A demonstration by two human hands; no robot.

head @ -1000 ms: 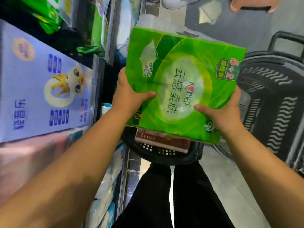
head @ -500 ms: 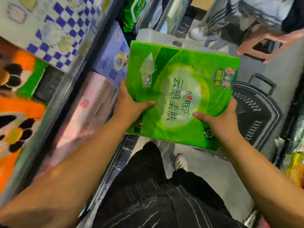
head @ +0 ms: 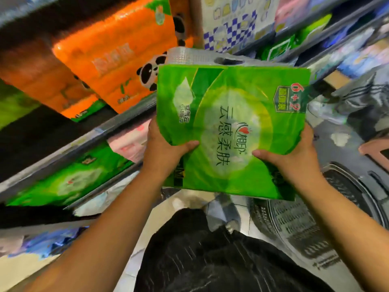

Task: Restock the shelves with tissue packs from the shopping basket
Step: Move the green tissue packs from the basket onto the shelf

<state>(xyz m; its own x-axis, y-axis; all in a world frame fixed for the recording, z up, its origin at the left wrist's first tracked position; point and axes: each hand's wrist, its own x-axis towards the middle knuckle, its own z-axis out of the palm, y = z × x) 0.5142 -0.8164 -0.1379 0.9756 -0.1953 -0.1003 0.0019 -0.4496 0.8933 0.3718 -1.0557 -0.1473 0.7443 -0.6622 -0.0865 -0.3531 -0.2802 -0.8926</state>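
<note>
Head view: both hands, left hand (head: 166, 148) and right hand (head: 294, 157), fingers clamped on green tissue pack (head: 231, 127), gripping its sides, likely for sliding onto shelf (head: 101, 131).

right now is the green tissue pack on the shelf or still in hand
In hand: the green tissue pack is held off the shelf, left hand and right hand on its lower corners.
</note>
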